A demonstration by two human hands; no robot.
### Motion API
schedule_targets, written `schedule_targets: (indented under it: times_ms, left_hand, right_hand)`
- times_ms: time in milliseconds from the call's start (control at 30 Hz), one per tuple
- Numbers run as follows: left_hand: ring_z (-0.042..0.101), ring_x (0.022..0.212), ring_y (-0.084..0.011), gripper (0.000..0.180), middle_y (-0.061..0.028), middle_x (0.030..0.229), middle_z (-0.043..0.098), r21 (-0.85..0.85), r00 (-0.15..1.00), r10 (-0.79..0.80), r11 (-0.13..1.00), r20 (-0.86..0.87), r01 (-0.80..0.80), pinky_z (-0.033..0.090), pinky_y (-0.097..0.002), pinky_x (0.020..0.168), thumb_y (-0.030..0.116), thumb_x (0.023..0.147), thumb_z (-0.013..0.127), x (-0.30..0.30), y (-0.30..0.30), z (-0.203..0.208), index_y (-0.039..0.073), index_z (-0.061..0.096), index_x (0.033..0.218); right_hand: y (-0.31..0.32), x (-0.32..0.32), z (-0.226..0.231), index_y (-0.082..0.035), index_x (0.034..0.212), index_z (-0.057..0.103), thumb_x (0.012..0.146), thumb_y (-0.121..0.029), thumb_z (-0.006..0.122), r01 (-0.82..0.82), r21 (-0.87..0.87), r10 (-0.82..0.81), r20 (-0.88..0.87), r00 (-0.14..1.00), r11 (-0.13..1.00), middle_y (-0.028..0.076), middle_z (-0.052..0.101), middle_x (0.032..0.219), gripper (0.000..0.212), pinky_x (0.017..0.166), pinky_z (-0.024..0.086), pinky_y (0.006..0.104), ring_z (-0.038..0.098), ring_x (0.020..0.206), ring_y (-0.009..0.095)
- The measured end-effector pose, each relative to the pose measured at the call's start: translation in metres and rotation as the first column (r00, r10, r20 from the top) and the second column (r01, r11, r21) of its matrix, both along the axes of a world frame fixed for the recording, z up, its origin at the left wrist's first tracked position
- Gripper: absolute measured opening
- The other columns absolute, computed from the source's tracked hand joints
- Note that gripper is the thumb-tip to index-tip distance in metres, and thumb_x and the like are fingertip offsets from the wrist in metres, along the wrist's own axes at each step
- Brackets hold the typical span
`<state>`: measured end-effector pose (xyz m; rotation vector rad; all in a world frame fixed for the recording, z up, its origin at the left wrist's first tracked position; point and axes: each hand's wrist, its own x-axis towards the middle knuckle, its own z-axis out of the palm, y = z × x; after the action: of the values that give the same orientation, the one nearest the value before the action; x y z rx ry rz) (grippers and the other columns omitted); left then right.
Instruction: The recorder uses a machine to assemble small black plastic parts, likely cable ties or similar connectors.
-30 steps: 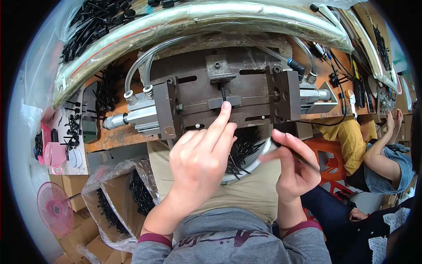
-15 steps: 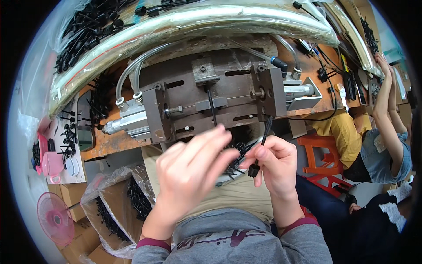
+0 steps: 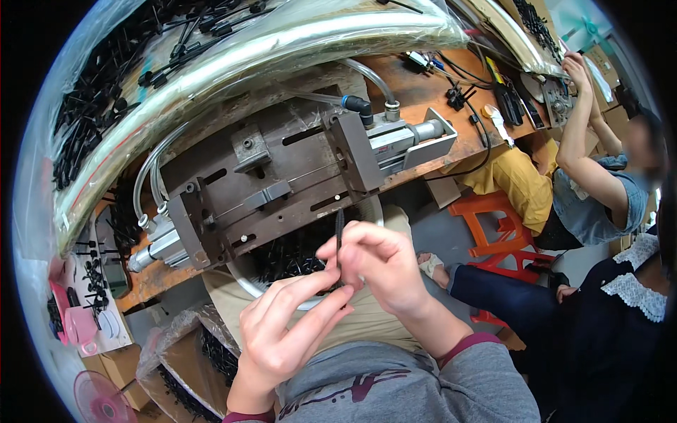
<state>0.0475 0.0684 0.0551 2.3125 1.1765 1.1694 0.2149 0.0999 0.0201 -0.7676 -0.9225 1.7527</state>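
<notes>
My right hand point(image 3: 377, 264) pinches a thin black ribbed plastic stem point(image 3: 340, 224), which stands nearly upright between its fingertips. My left hand point(image 3: 285, 321) meets it from the lower left, thumb and finger tips closing about the stem's lower end. The fingers mostly hide that end. Beyond both hands lies a dark metal fixture point(image 3: 296, 151), with a small grey block point(image 3: 268, 195) midway along a thin rod and no black piece across it. Below its front edge, a pale round basin point(image 3: 245, 282) holds many black plastic pieces.
Air cylinders flank the fixture, left point(image 3: 166, 243) and right point(image 3: 395, 144), fed by clear hoses point(image 3: 149, 176). A plastic-wrapped roll point(image 3: 282, 46) arches behind. A lined carton point(image 3: 176, 345) stands lower left, a pink fan point(image 3: 102, 398) beside it. People sit at the right, near an orange stool point(image 3: 479, 218).
My view has turned, shifting the fixture leftward. My left hand has come back from the fixture to meet my right. The black piece that lay across the fixture's middle is gone from there.
</notes>
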Motion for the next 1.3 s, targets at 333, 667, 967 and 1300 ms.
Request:
schedule_targets:
  times_ms: [333, 667, 967, 1300]
  left_hand:
    - [0.07, 0.084, -0.0257, 0.025, -0.0199, 0.109, 0.067, 0.011, 0.99, -0.123, 0.992, 0.065, 0.123, 0.059, -0.0313, 0.069, 0.004, 0.067, 0.077, 0.003, -0.002, -0.009, -0.006, 0.07, 0.088]
    - [0.07, 0.085, -0.0251, 0.023, -0.0197, 0.112, 0.066, 0.034, 0.991, -0.118, 0.993, 0.07, 0.116, 0.058, -0.0314, 0.068, 0.001, 0.071, 0.073, 0.0, -0.005, -0.014, -0.009, 0.068, 0.091]
    - [0.069, 0.08, -0.023, 0.026, -0.0178, 0.112, 0.066, 0.049, 0.991, -0.095, 0.995, 0.091, 0.091, 0.058, -0.0299, 0.066, 0.002, 0.065, 0.078, -0.002, -0.005, -0.018, -0.005, 0.07, 0.089]
    - [0.069, 0.078, -0.0238, 0.029, -0.0179, 0.111, 0.067, 0.065, 0.996, -0.055, 0.997, 0.063, 0.051, 0.058, -0.0301, 0.065, 0.002, 0.06, 0.08, -0.004, -0.007, -0.02, -0.004, 0.07, 0.086]
  right_hand:
    - [0.012, 0.01, 0.009, 0.004, 0.104, 0.066, 0.098, -0.015, 0.054, 0.085, 0.041, -0.085, -0.017, 0.996, 0.996, 0.011, 0.066, 0.081, 0.023, 0.049, 0.043, 0.0195, 0.054, 0.052, 0.008]
    - [0.011, 0.008, 0.004, 0.006, 0.1, 0.063, 0.097, -0.013, 0.054, 0.068, 0.038, -0.065, -0.076, 0.995, 0.997, 0.015, 0.066, 0.082, 0.021, 0.05, 0.05, 0.0224, 0.061, 0.053, 0.013]
    - [0.009, 0.006, 0.006, 0.007, 0.095, 0.061, 0.096, -0.009, 0.056, 0.071, 0.055, -0.068, -0.065, 0.996, 0.996, 0.017, 0.066, 0.081, 0.016, 0.05, 0.052, 0.0243, 0.063, 0.053, 0.015]
    - [0.007, 0.002, 0.002, 0.006, 0.097, 0.061, 0.094, -0.006, 0.059, 0.039, 0.063, -0.039, 0.003, 0.999, 0.997, 0.013, 0.067, 0.081, 0.012, 0.056, 0.051, 0.0224, 0.062, 0.057, 0.012]
